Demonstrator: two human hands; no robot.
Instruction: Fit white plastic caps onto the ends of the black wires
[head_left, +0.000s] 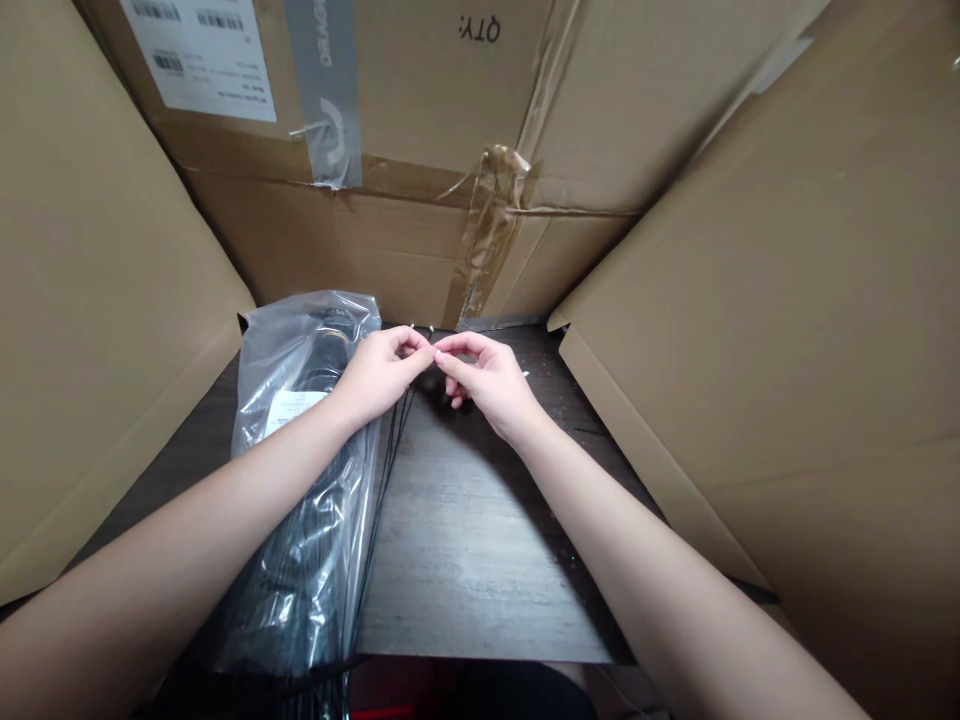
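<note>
My left hand (381, 370) and my right hand (487, 380) meet fingertip to fingertip above a dark wooden tabletop (465, 540). Both pinch the ends of several thin black strands (386, 455), likely cable ties, that trail back toward me along the bag's edge. A clear plastic bag (315, 520) full of the same black strands lies under my left forearm, with a white label on it. Both hands are closed in a pinch.
Cardboard boxes close in the table: a large flap at the left (97, 300), a taped box with a shipping label at the back (420, 160), and another big box at the right (787, 330). A red object (390, 700) shows below the table's near edge.
</note>
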